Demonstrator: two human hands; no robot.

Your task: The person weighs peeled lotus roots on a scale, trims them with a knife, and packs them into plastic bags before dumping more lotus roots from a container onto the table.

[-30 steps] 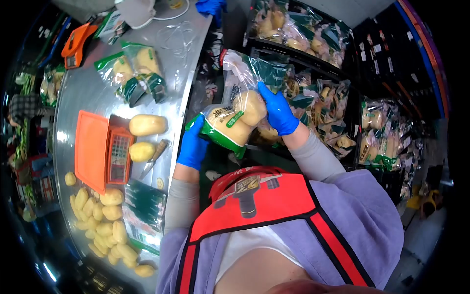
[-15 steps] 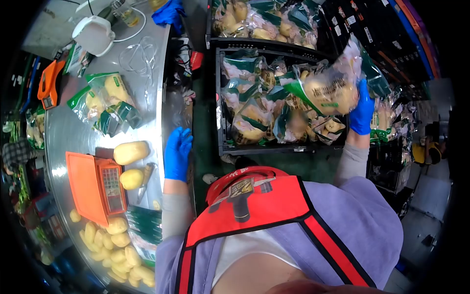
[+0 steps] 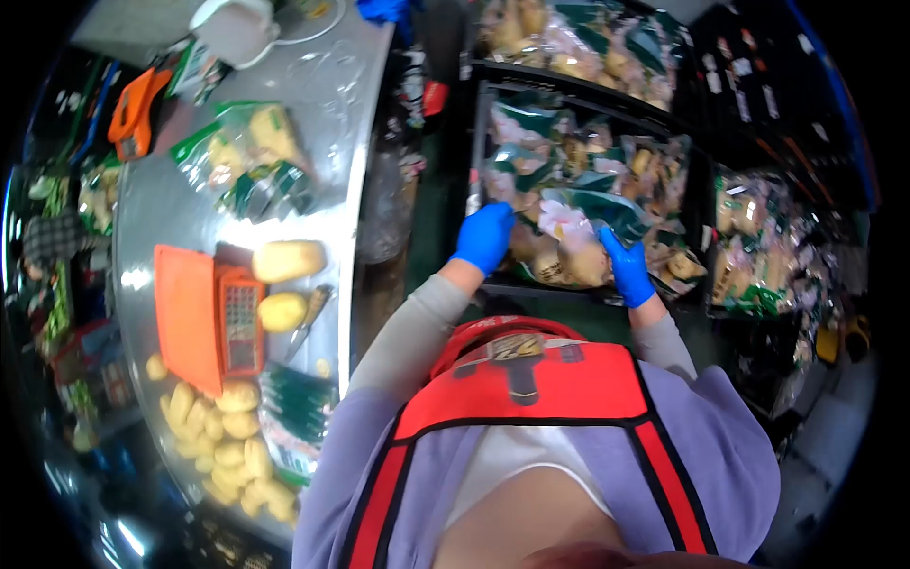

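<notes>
In blue gloves, both my hands are over a black crate [image 3: 481,142] of bagged potatoes. My right hand [image 3: 628,269] grips the right side of a clear-and-green bag of potatoes [image 3: 575,247] that lies on top of the other bags. At the near left of the crate, my left hand [image 3: 485,235] has its fingers curled, slightly blurred; what they hold, if anything, is hidden. The bag shows a pale flower print, with its dark green end towards the upper right.
On the steel table [image 3: 327,204] at left are an orange scale [image 3: 194,313], loose potatoes [image 3: 227,446], a knife [image 3: 305,322], bagged potatoes [image 3: 248,156] and flat empty bags [image 3: 294,403]. More crates of bags [image 3: 588,47] stand behind and at right [image 3: 754,247].
My right hand has brought the raised potato bag down and leftward into the crate. My left hand has moved from the table edge over to the crate. The view has shifted.
</notes>
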